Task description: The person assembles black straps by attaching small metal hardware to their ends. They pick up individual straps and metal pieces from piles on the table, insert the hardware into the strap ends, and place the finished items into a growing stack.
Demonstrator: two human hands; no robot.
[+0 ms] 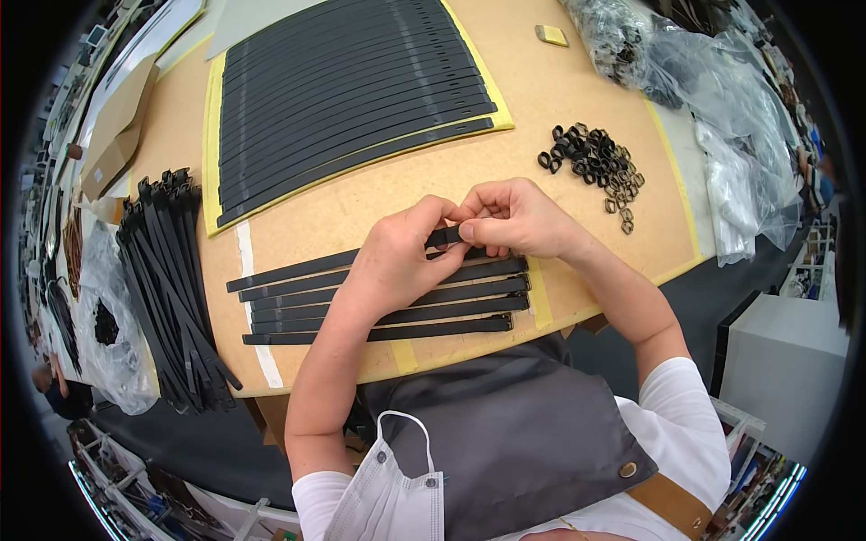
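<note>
Both hands meet over the table, closed on the right end of a black belt strap [302,268]. My left hand [397,257] pinches it with thumb and fingers. My right hand [525,219] grips the same end from the other side, thumb on top. A dark band, perhaps a keeper loop, shows on the strap between the fingertips; its details are partly hidden. Several more black straps [451,321] lie side by side below my hands, the nearest ones with small metal fittings at their right ends. Right of my hands lies a heap of black keeper loops [591,153] and metal buckles [622,191].
Beyond my hands, a yellow-edged board [502,117] carries rows of flat black straps. A thick bundle of belts [167,270] hangs over the left edge. Clear plastic bags [731,171] crowd the right edge; a small yellow block [551,36] sits at the back.
</note>
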